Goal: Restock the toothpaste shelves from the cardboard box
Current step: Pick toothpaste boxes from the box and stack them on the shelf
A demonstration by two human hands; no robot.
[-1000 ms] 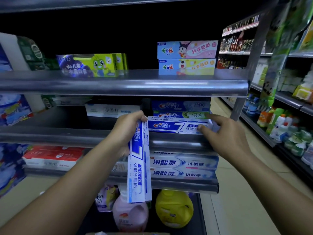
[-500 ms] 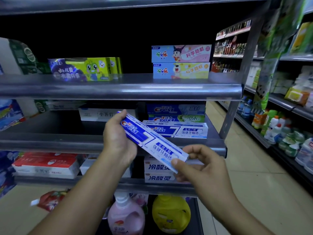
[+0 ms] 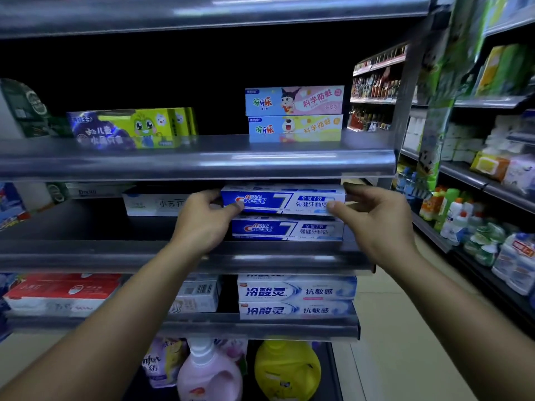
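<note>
Here, placing step judged under way at middle shelf [image 3: 86,253]: left hand [image 3: 202,224] curled round left end of top Crest box [image 3: 285,201]; right end pinched between thumb and fingers of right hand [image 3: 376,224]. Box held level on, or just above, lower Crest box [image 3: 289,230]. Next: box to be squared, both grips eased off. Counted: two Crest boxes stacked, two hands engaged. No cardboard box in view.

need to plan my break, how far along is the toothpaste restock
Done: one Crest box lies on the middle shelf. In hand: the left hand and right hand grip a second box right above it. Left: releasing it; the cardboard box is out of view.
</note>
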